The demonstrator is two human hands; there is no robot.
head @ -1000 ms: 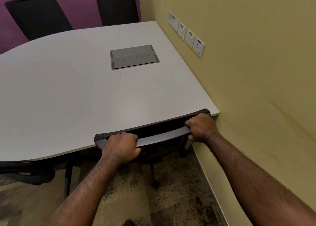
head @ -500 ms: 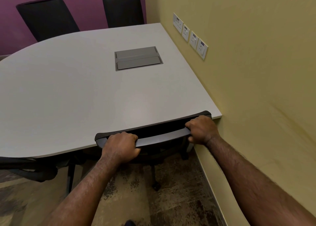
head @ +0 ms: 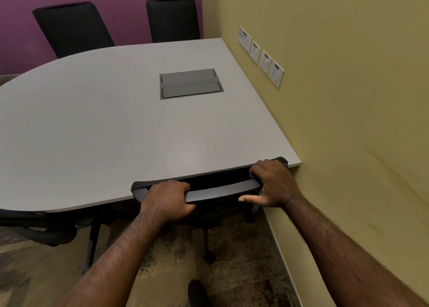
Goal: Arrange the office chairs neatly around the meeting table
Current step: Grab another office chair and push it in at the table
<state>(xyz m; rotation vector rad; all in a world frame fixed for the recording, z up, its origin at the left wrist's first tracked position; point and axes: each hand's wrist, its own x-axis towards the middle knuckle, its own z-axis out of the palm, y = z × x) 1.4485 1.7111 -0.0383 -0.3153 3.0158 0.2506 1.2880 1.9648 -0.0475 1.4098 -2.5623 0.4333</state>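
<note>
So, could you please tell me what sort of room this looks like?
Probably a small office meeting room: a large grey table with a built-in cable box, black office chairs around it, and wall sockets.

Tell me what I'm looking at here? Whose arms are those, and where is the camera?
No machine here, just a person. The camera sits on their head and looks forward and down, so you see their own two arms reaching out. The left hand is wrapped around the top bar of the near chair, which is tucked against the grey meeting table. The right hand rests on the same bar with its thumb sticking out, so its grip looks looser. Set into the tabletop is a grey flap box; it probably hides plugs. Two black chairs stand on the far side, and another chair peeks in at the left. Wall sockets line the yellow wall.
</note>
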